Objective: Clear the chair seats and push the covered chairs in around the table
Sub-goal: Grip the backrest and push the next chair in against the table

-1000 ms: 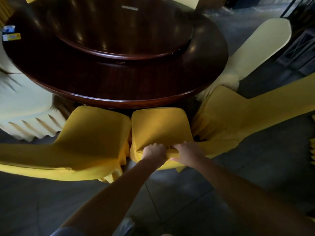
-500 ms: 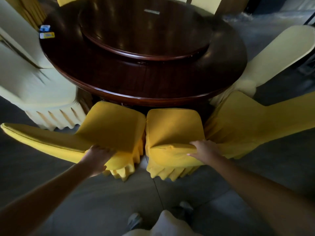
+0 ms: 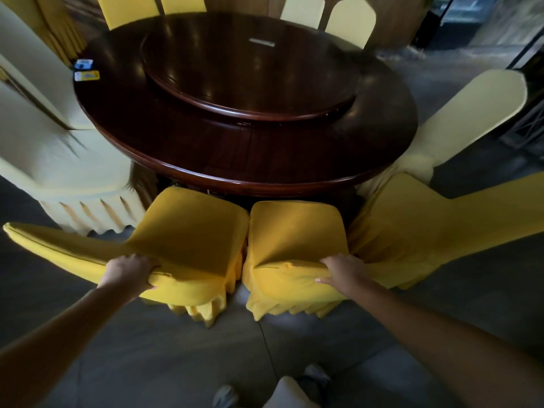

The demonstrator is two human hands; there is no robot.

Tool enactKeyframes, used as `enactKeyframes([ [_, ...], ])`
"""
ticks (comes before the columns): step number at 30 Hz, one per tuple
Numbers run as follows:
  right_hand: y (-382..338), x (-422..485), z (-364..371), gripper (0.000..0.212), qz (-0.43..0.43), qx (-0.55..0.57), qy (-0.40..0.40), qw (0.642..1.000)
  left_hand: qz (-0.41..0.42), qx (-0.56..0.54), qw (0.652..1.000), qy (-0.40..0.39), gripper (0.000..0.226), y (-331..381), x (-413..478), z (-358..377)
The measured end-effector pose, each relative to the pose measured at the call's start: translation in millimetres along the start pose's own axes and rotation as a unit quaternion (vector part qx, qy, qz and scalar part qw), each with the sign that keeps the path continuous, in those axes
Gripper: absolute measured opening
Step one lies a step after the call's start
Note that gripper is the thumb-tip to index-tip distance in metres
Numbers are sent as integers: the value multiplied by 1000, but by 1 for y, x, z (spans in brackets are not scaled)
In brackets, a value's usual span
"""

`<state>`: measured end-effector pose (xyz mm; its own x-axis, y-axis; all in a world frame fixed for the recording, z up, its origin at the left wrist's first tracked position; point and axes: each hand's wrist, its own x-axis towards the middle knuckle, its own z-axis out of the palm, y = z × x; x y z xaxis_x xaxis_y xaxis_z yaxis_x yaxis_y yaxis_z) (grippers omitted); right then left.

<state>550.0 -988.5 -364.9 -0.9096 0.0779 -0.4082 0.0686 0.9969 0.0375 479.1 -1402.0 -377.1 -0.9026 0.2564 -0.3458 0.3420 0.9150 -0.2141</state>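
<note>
At the near rim of the dark surface (image 3: 294, 172), the yellow left chair (image 3: 188, 228) and right chair (image 3: 294, 231) stand touching. The left hand (image 3: 129, 272) grips the left chair's backrest top; the right hand (image 3: 346, 273) grips the right chair's.

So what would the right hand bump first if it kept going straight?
The middle chair back, which the right hand grips; beyond it, probably the table edge.

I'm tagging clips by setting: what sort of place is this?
Probably a restaurant banquet room: a big round table with a lazy Susan, ringed by yellow and cream covered chairs.
</note>
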Motion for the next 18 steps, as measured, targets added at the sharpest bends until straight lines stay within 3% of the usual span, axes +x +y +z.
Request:
enactKeyframes([
  [8, -52, 12, 6, 57, -68, 25, -27, 997, 20, 2, 1000, 1, 46, 37, 8, -8],
  [18, -50, 12, 7, 46, -113, 24, -57, 992, 29, -16, 999, 21, 47, 54, 20, -7],
])
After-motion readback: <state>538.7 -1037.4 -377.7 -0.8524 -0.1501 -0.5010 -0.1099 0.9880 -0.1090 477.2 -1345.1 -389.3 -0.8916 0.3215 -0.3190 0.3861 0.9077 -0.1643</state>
